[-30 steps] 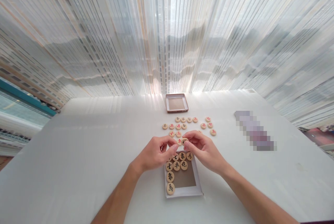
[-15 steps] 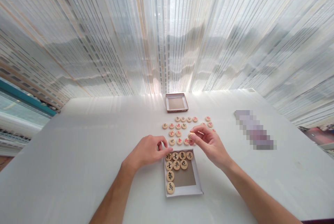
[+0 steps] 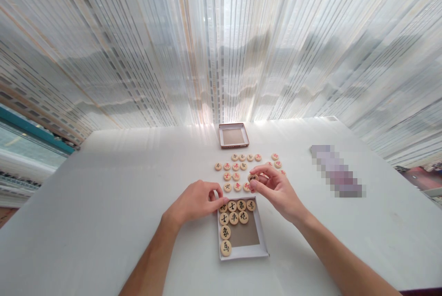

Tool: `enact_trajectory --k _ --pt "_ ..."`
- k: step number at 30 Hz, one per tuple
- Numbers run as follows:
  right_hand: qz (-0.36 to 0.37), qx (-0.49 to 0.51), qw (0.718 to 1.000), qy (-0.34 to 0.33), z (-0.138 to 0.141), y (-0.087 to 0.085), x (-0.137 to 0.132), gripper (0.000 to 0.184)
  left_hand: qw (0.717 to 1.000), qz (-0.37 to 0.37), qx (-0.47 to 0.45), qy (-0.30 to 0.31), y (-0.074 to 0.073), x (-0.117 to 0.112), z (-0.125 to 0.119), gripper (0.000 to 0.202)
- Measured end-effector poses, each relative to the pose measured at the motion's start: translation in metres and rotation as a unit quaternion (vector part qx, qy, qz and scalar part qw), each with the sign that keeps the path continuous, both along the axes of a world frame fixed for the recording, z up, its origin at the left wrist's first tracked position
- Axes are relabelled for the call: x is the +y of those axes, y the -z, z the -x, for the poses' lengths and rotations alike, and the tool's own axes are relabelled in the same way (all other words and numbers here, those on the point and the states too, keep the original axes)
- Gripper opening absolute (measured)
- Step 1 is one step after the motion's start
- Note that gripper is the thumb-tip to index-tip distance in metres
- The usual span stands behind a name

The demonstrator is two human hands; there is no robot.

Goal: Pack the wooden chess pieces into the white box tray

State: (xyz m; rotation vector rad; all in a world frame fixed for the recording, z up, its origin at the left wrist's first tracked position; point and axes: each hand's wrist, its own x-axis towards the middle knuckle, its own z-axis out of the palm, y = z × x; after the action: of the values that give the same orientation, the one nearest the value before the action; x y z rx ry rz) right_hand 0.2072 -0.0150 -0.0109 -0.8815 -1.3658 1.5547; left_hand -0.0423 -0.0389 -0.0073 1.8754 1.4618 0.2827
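Note:
A shallow white box (image 3: 264, 249) lies on the white table (image 3: 103, 204) in front of me, with several round wooden chess pieces (image 3: 234, 217) marked in black inside it. My left hand (image 3: 196, 201) rests curled at the box's upper left corner, its fingertips on the corner piece there. My right hand (image 3: 276, 190) hovers just beyond the box and pinches one wooden piece (image 3: 253, 177) between thumb and fingers. Several loose pieces (image 3: 236, 167), mostly with red marks, lie scattered on the table past both hands.
A second shallow box with a dark red rim (image 3: 234, 136) sits farther back at the table's centre. A blurred-out flat object (image 3: 336, 176) lies to the right. Sheer striped curtains hang behind the far table edge.
My hands have separated. The right hand lifted a piece away from the box's top edge towards the loose pieces, and the left hand dropped back to the box's upper left corner.

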Motion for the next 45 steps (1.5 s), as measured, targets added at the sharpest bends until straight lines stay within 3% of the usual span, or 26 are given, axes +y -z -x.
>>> enact_trajectory --k 7,15,26,34,41,45 --pt "0.035 0.000 0.999 -0.006 0.000 0.001 -0.001 0.031 1.000 -0.002 0.003 0.003 0.001 -0.001 0.001 0.033" --pt "0.015 -0.043 0.999 0.024 -0.004 0.004 0.003 0.023 1.000 0.002 -0.002 0.001 0.002 -0.001 0.002 0.034" --pt "-0.005 -0.027 0.999 0.031 -0.003 0.002 0.002 0.022 1.000 0.001 0.001 0.002 0.002 0.000 0.001 0.031" --pt "-0.003 0.007 0.999 -0.041 -0.001 -0.002 -0.001 0.019 1.000 -0.007 0.008 0.005 0.002 -0.001 0.001 0.031" --pt "0.053 0.023 0.982 -0.177 0.000 -0.005 -0.011 0.022 1.000 -0.005 0.008 0.005 0.002 -0.001 0.001 0.031" --pt "0.044 0.000 0.971 -0.235 0.002 -0.010 -0.018 0.018 1.000 -0.005 0.003 0.003 0.002 -0.001 0.001 0.029"
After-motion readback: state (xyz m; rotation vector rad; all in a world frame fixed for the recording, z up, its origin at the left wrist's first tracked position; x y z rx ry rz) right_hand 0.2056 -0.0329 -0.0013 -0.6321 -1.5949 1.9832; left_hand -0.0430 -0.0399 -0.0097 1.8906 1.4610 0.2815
